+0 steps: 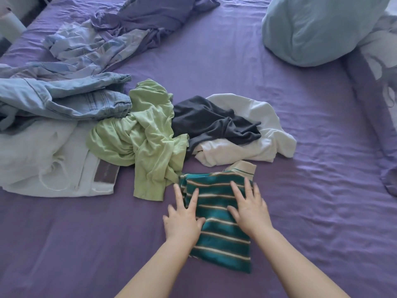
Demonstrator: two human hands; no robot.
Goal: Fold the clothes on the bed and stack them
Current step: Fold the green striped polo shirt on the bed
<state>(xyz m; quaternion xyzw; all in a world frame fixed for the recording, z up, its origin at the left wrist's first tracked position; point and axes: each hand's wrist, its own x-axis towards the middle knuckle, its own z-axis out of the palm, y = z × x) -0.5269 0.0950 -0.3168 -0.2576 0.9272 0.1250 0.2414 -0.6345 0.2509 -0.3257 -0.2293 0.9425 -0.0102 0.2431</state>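
Teal-striped polo shirt (219,220), folded to a narrow rectangle, pressed flat under both of my hands at the near middle of the purple bed sheet (311,168).

My left hand (183,218) lies with fingers spread over the shirt's left edge and my right hand (249,208) lies flat, fingers straight and apart, on its upper right part; neither pinches the fabric, so I judge this a smoothing press that sets the fold, with the cream collar pointing away from me. Unfolded items wait just beyond: a green top (146,134), a dark grey garment (212,121) lying on a white one (264,134), blue jeans (64,100), and white trousers (43,160) bearing a grey waistband patch (106,172) whose writing is too small to read.
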